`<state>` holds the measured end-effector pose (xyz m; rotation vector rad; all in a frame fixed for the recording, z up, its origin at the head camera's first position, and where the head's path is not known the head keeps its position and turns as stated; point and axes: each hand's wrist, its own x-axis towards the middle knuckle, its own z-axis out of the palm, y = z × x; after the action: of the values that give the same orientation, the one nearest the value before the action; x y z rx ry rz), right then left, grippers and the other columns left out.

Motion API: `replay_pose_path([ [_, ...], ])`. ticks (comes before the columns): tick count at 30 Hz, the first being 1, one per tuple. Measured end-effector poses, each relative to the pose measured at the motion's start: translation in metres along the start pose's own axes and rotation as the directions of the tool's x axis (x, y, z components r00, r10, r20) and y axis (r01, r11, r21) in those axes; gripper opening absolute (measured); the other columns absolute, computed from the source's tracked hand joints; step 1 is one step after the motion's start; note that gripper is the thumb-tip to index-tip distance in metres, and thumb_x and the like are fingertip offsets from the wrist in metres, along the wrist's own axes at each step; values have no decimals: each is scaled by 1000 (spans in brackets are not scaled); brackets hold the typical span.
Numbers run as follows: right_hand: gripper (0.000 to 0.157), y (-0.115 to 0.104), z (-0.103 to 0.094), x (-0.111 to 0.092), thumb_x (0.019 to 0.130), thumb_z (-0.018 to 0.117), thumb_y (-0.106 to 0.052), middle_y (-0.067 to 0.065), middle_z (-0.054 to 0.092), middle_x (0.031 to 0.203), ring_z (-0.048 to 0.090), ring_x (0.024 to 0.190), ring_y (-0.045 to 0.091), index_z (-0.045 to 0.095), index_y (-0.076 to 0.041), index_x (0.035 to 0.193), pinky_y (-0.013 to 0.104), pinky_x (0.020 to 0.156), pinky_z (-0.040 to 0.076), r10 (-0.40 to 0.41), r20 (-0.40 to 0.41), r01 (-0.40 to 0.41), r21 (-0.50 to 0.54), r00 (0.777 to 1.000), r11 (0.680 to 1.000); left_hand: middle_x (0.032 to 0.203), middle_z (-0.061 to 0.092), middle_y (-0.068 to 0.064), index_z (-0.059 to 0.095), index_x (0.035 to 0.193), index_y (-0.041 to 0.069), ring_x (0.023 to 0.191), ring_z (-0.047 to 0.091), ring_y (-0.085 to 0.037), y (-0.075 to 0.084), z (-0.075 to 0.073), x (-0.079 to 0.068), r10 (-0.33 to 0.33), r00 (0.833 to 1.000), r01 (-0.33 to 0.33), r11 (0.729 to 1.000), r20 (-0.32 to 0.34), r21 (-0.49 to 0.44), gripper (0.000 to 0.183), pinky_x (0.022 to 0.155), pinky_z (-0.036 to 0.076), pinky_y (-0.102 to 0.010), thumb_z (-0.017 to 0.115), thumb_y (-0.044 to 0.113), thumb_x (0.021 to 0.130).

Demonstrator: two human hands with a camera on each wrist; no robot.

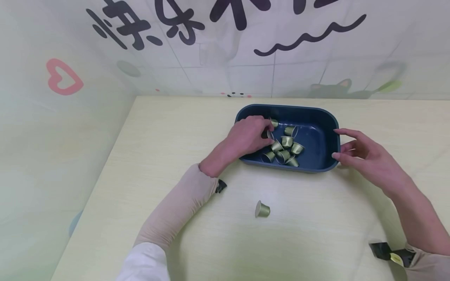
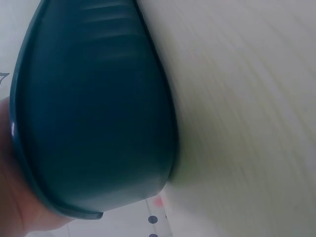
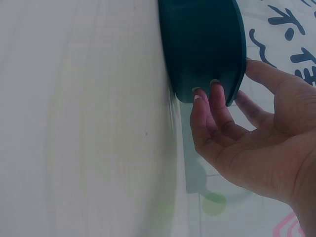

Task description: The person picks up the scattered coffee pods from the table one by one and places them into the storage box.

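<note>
A dark blue plastic bin (image 1: pixel 318 136) stands at the back of the table with several pale green coffee capsules (image 1: pixel 287 141) inside, mostly towards its left and middle. My left hand (image 1: pixel 247 134) reaches over the bin's left end, thumb and forefinger around a capsule (image 1: pixel 270 134) that they partly hide. On the right, my right hand (image 1: pixel 372 156) grips the bin's end, thumb and forefinger at the rim, other fingers curled by the outer wall. In the right wrist view those fingers (image 3: pixel 219 106) overlap the wall. One more capsule (image 1: pixel 262 209) lies on its side in front of the bin.
The pale wooden table (image 1: pixel 197 128) meets a printed wall covering (image 1: pixel 225 78) just behind the bin. Another covering with a pink heart (image 1: pixel 65 77) borders the left side. Black straps or clips (image 1: pixel 381 251) sit at both sleeves.
</note>
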<state>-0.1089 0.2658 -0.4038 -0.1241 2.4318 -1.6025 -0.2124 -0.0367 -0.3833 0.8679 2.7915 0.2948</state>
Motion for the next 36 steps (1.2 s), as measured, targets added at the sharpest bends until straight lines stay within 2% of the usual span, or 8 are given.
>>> replay_pose_path([
  [12,56,1,2,-1,96,66,-12,-2,57,96,59,86,8,45,-25,147,16,72,50,-5,-5,5,3,1000,1000,110,66,3,71,122,18,87,60,-11,2,1,-3,5,1000,-5,1000,5,10,36,67,52,-26,71,39,92],
  [25,57,0,2,-1,97,67,-18,-1,58,99,59,87,8,43,-25,149,16,72,50,21,-15,-22,-46,1000,999,101,61,4,70,121,16,84,57,-10,-1,0,-4,27,999,-28,999,-24,-39,35,69,50,-25,71,38,93],
  [31,57,-1,2,-1,97,67,-16,-1,57,98,59,86,8,43,-24,148,16,71,50,7,-11,-7,-33,1000,999,105,63,4,70,122,17,88,58,-10,0,-4,-6,51,998,-53,997,-47,-60,35,72,50,-25,71,37,93],
  [36,55,-3,4,0,97,66,-14,-1,58,97,59,86,10,44,-23,147,19,71,50,24,-31,-25,-39,999,999,110,65,4,70,122,19,89,59,-10,1,-8,-9,67,996,-70,996,-51,-53,34,73,50,-25,69,38,94],
])
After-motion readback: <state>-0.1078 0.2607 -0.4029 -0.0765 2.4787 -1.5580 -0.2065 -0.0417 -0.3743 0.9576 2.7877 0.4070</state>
